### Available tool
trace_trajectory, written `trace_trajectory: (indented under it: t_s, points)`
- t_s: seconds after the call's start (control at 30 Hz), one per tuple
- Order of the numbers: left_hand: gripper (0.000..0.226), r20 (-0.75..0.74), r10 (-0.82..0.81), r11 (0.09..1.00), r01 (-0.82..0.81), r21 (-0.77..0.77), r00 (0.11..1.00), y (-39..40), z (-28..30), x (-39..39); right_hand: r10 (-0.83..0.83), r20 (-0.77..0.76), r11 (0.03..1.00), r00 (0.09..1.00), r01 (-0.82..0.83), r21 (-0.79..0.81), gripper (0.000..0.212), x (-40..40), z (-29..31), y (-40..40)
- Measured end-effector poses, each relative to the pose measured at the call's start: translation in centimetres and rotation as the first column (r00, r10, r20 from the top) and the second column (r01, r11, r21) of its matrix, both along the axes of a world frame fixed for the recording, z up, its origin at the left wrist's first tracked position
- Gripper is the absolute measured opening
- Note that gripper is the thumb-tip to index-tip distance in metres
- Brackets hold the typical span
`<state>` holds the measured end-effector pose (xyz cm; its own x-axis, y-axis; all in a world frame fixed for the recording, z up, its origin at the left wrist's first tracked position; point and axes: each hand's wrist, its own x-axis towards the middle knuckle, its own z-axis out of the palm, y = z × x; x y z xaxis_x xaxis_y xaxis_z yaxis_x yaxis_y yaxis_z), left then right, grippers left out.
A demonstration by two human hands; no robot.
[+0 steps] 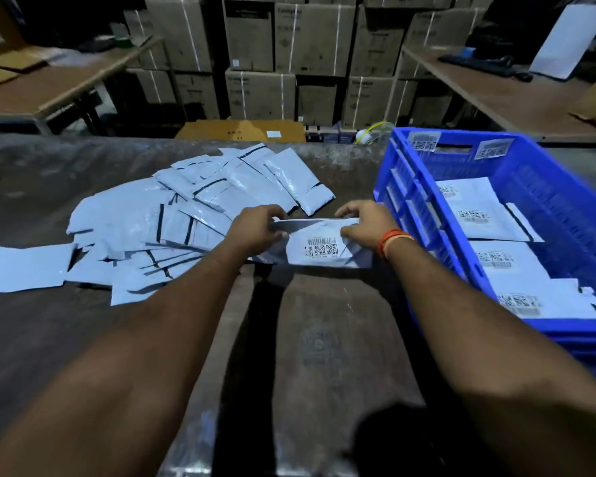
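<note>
A white mailer bag with a barcode label [319, 247] is held just above the dark table [324, 339], in front of me. My left hand [255, 230] grips its left end with curled fingers. My right hand [367, 223], with an orange band at the wrist, pinches its right end. The bag's top edge is folded between the two hands. A loose pile of several white mailer bags [172, 218] spreads over the table to the left. A blue plastic crate [410, 187] at the right holds several labelled bags [479, 218].
Stacked cardboard boxes [289, 53] fill the wall behind the table. A flattened carton [241, 130] lies at the table's far edge. Side tables stand at left [49, 87] and right [496, 94]; the right one carries a keyboard [475, 62] and a white sheet.
</note>
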<state>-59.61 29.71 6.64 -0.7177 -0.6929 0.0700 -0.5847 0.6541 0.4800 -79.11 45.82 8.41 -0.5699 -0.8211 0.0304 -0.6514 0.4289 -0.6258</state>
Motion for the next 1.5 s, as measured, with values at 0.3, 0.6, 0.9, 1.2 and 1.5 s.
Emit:
trace_trajectory:
  t_s: [0.3, 0.6, 0.9, 1.2, 1.5]
  points:
    - [0.037, 0.023, 0.234, 0.931, -0.230, 0.283, 0.972, 9.0, -4.2, 9.2, -0.236, 0.208, 0.972, 0.949, 0.229, 0.058, 0.031, 5.3, -7.7, 10.1]
    - [0.037, 0.115, 0.501, 0.865, -0.497, -0.061, 0.858, 19.3, -6.6, 11.4, -0.108, -0.212, 0.988, 0.971, 0.129, 0.088, 0.042, 10.5, -9.9, 14.3]
    - [0.044, 0.262, 0.252, 0.968, -0.240, -0.077, 0.932, 22.3, -9.9, 9.4, 0.127, -0.305, 0.947, 0.944, -0.023, 0.321, 0.043, 12.6, -10.4, 15.0]
    - [0.041, 0.138, 0.421, 0.907, -0.415, -0.069, 0.897, 20.4, -7.6, 9.1, 0.019, -0.270, 0.933, 0.963, 0.080, 0.350, 0.046, 12.3, -9.4, 15.8]
    - [0.053, 0.169, 0.470, 0.824, -0.499, 0.267, 0.866, 22.1, -7.0, 7.3, -0.030, -0.188, 0.941, 0.982, 0.091, 0.326, 0.051, 12.3, -8.4, 16.0]
